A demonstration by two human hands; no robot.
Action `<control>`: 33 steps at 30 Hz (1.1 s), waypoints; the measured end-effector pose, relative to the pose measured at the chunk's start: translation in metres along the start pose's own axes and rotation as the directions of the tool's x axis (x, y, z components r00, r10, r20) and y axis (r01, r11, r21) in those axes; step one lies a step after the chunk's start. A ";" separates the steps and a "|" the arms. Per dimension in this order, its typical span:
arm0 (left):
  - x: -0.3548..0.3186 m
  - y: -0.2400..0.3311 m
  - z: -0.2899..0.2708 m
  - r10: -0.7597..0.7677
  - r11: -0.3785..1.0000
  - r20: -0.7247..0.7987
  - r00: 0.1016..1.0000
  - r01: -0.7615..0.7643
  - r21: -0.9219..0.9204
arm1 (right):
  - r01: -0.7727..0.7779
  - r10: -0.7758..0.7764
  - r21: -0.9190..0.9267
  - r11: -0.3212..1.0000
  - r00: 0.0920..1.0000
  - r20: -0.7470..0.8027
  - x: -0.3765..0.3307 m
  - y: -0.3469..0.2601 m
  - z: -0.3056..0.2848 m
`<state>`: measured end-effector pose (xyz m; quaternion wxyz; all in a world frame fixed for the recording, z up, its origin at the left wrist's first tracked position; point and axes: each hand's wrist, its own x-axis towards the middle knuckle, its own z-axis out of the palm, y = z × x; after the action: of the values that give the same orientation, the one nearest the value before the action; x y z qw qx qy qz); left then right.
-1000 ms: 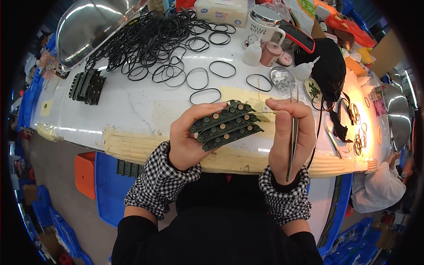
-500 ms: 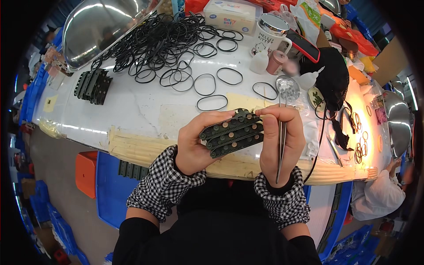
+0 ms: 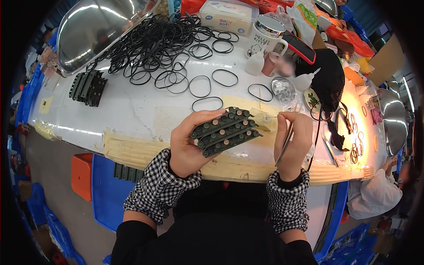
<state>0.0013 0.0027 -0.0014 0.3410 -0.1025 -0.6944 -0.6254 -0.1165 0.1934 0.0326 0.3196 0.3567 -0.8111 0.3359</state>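
Note:
My left hand is wrapped round a stack of dark green ridged strips, tilted over the table's front edge. Round studs, some dull green and some copper-toned, dot their faces. To the right, apart from the stack, my right hand has thumb and forefinger pinched on a thin pin-like piece pointing left. Steel tweezers are also held in that hand, lying across the palm. Black rubber bands lie loose just beyond the stack.
A large heap of black bands covers the back left, near a second strip stack and a shiny metal dome. A mug, small bottles and a clear dish stand back right. Blue bins sit below the table.
My right hand has drawn away from the strips to the right, taking the pin-like piece and tweezers along. The left hand still holds the stack, shifted slightly left in view.

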 end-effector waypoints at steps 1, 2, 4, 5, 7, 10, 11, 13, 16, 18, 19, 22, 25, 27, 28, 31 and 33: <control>0.001 0.001 0.000 -0.005 1.000 0.001 1.000 0.005 0.005 | 0.014 -0.012 -0.029 0.999 0.998 0.061 -0.001 0.002 0.001; 0.001 0.001 0.001 -0.010 1.000 0.002 1.000 0.010 0.010 | 0.030 -0.023 -0.059 0.998 0.992 0.121 -0.002 0.003 0.001; 0.000 0.001 0.000 -0.020 1.000 -0.002 1.000 0.020 0.002 | 0.012 -0.011 -0.014 1.000 0.999 0.030 -0.002 -0.001 0.001; 0.000 0.001 -0.001 -0.025 1.000 -0.004 1.000 0.025 -0.002 | 0.001 -0.001 0.012 1.000 0.999 -0.045 0.000 -0.006 -0.003; -0.001 0.001 -0.002 -0.017 1.000 -0.003 1.000 0.017 0.011 | -0.022 0.038 0.100 0.995 0.986 -0.163 0.002 -0.017 -0.007; -0.001 0.000 -0.002 -0.025 1.000 -0.004 1.000 0.026 0.015 | -0.199 0.227 0.391 0.899 0.974 -0.025 0.000 -0.033 -0.017; -0.001 0.000 -0.002 -0.031 0.999 -0.006 0.999 0.031 0.014 | -0.196 0.205 0.445 0.874 0.978 0.028 0.001 -0.036 -0.018; 0.000 0.002 -0.002 -0.032 0.999 0.002 0.999 0.032 0.036 | -0.200 0.197 0.580 0.790 0.978 0.068 0.002 -0.042 -0.008; 0.000 0.004 0.000 -0.043 0.998 0.000 0.999 0.043 0.036 | -0.234 0.199 0.684 0.691 0.971 0.132 0.000 -0.050 0.001; -0.001 0.004 0.000 -0.049 0.999 -0.006 0.999 0.049 0.022 | -0.241 0.192 0.687 0.686 0.970 0.148 0.000 -0.051 0.003; -0.001 0.002 0.000 -0.051 0.999 -0.009 0.999 0.051 0.013 | -0.227 0.191 0.691 0.687 0.973 0.130 0.000 -0.051 0.005; -0.001 0.002 -0.001 -0.045 0.999 -0.008 0.999 0.045 0.010 | -0.195 0.164 0.657 0.728 0.980 0.110 0.001 -0.051 0.005; -0.001 0.001 -0.001 -0.045 0.999 -0.005 0.999 0.045 0.027 | -0.157 0.127 0.616 0.772 0.988 0.093 0.002 -0.052 0.006; -0.002 0.001 -0.001 -0.042 0.999 -0.004 0.999 0.042 0.033 | -0.158 0.131 0.613 0.774 0.987 0.090 0.001 -0.051 0.007; -0.002 0.000 -0.002 -0.038 0.999 -0.004 0.999 0.038 0.033 | -0.159 0.133 0.611 0.776 0.987 0.089 0.000 -0.051 0.007; -0.002 -0.001 -0.002 -0.027 0.999 -0.007 1.000 0.028 0.027 | -0.168 0.161 0.643 0.747 0.984 0.070 0.000 -0.052 0.009; -0.002 0.000 -0.002 -0.025 0.999 -0.012 1.000 0.026 0.031 | -0.222 0.254 0.682 0.697 0.966 0.055 -0.001 -0.051 0.008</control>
<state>0.0033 0.0018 -0.0024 0.3385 -0.0847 -0.7034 -0.6192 -0.0782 0.1611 0.0436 0.1373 0.3338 -0.6628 0.6561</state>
